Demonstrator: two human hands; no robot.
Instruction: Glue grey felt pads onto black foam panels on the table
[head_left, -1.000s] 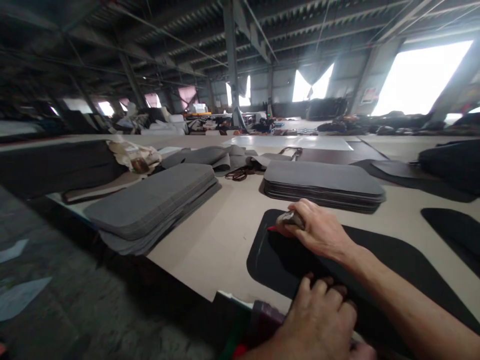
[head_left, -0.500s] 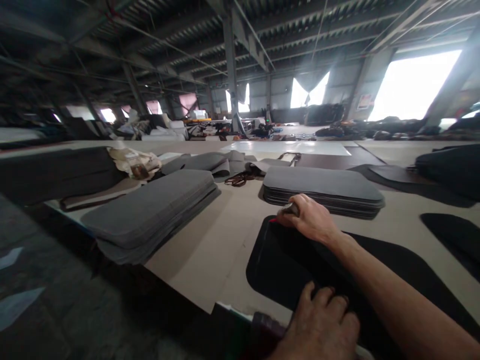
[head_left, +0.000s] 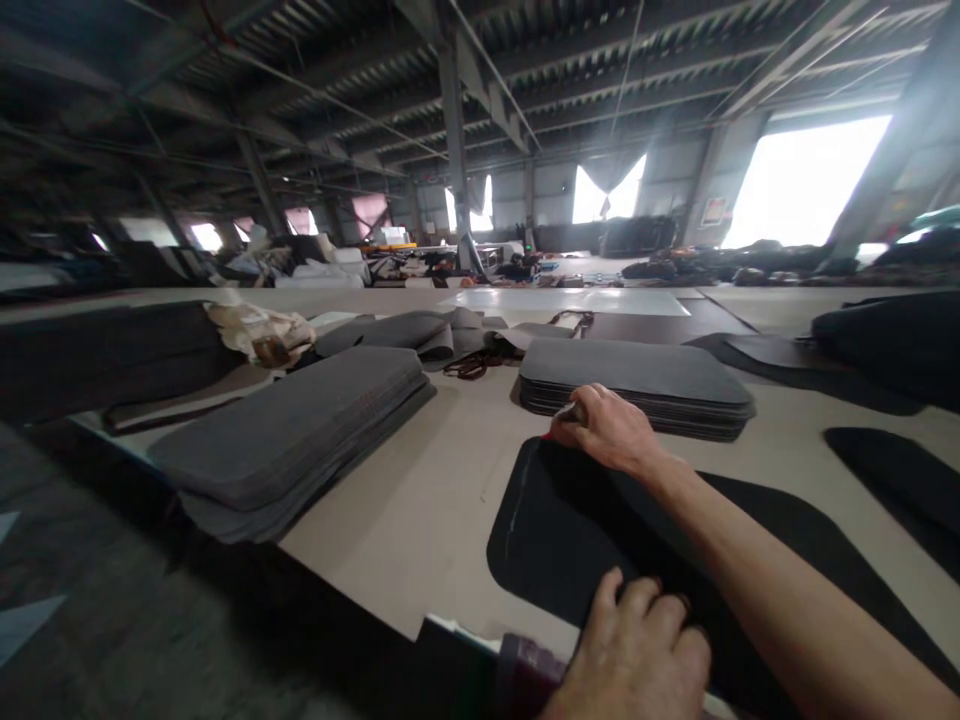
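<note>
A small tool with a red tip is gripped in the right hand, its fingers closed around the handle, and the tip is held at the far left corner of a black sheet. The sheet is laid flat on the table, and a thin pale line is seen on it, just inside its left end. The left hand is placed at the near edge of the sheet, palm down, with the fingers bent and slightly spread. Just beyond the right hand, a neat stack of grey pieces is set; a looser grey stack is seen to the left, near the table's edge. Dark-handled scissors are placed between the stacks, beside crumpled grey material.
</note>
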